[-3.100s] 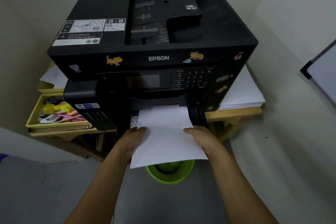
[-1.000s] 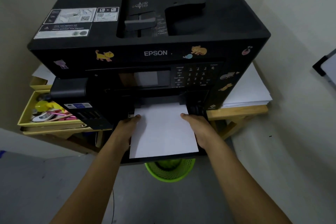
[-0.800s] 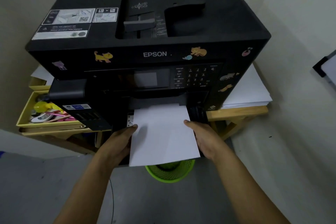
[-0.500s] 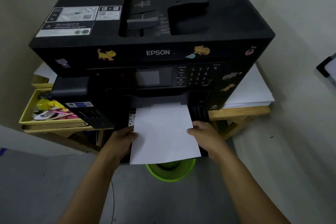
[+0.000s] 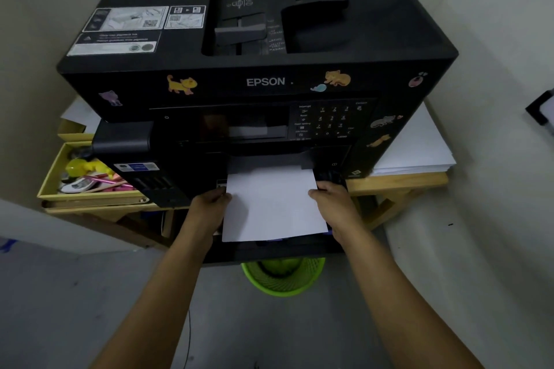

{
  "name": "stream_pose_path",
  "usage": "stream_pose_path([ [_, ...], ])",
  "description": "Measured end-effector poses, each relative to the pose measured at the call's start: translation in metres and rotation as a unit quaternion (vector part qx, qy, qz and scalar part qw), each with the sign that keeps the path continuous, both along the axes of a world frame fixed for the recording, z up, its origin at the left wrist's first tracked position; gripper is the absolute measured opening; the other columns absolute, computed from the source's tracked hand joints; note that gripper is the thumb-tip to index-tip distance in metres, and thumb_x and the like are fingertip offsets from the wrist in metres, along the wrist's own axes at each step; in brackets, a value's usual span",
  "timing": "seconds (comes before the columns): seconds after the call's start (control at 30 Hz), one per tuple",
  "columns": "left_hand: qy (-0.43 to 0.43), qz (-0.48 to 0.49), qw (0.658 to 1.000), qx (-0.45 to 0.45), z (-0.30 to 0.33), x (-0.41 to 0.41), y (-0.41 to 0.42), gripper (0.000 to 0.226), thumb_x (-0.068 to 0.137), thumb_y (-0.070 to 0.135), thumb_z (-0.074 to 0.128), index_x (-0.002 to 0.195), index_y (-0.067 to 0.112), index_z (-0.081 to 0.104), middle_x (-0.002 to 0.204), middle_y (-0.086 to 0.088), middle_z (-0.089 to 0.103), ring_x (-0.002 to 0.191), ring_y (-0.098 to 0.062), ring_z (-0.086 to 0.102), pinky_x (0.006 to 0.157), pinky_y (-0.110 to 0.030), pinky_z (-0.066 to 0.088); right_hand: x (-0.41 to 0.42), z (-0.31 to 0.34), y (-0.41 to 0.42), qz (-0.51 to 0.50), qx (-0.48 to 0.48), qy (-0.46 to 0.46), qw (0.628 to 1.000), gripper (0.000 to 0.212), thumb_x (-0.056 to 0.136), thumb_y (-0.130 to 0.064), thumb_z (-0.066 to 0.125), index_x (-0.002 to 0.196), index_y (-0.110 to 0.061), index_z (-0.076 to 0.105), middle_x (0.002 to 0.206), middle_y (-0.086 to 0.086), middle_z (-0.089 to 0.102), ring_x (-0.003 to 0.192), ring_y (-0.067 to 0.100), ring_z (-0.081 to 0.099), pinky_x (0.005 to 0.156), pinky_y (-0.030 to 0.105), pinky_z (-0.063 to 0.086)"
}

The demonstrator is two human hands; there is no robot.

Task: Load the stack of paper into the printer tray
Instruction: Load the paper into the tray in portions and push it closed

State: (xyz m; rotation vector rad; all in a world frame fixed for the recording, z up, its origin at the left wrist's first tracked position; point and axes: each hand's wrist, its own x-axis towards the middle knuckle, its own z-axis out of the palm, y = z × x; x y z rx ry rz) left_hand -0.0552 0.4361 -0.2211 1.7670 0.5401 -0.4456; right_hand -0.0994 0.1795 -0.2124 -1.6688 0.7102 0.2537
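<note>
While both hands' grip [image 5: 209, 204] [image 5: 332, 204] holds the paper [image 5: 272, 207], a green bin [image 5: 283, 277] sits below.

One black printer [image 5: 257, 81] on one wooden table [image 5: 398, 181]. Two hands [image 5: 209, 204] at one stack of paper [image 5: 272, 207] in one pulled-out tray [image 5: 269, 250]. One second pile of white sheets [image 5: 410, 147] lies beside the printer. One yellow box [image 5: 48, 180] of small items; their count cannot be told. One green mesh bin [image 5: 283, 277] on the floor. Cat stickers [image 5: 181, 84] on the printer front: at least five visible.
</note>
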Motion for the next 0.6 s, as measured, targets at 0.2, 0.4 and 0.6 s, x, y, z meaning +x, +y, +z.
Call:
stream_pose_path([
  [0.2,-0.033,-0.089,0.994,0.057,0.009,-0.019,0.011,0.049,0.102,0.034,0.062,0.146,0.016,0.055,0.133,0.0,0.06,0.129,-0.023,0.055,0.108,-0.034,0.041,-0.012,-0.002,-0.003,0.037,-0.029,0.016,0.999,0.038,0.103,-0.034,0.065,0.138,-0.018,0.069,0.126,0.004,0.075,0.117,0.026,0.071,0.109,0.047,0.056],
  [0.4,-0.058,-0.205,0.96,0.183,0.007,-0.03,0.023,0.055,0.102,0.024,0.058,0.155,0.019,0.042,0.117,0.001,0.066,0.092,-0.009,0.063,0.076,-0.025,0.048,-0.029,0.002,-0.012,0.107,-0.103,0.016,0.989,0.024,0.097,-0.008,0.059,0.101,-0.027,0.073,0.097,0.007,0.078,0.09,0.031,0.074,0.074,0.035,0.053],
  [0.6,-0.095,-0.175,0.961,0.193,0.006,-0.027,0.017,0.054,0.1,0.01,0.061,0.152,0.017,0.048,0.111,0.002,0.059,0.093,-0.011,0.058,0.078,-0.022,0.044,-0.025,-0.001,-0.008,0.083,-0.125,0.0,0.989,0.03,0.097,-0.002,0.059,0.113,-0.026,0.066,0.105,0.0,0.076,0.088,0.013,0.07,0.065,0.028,0.051],
])
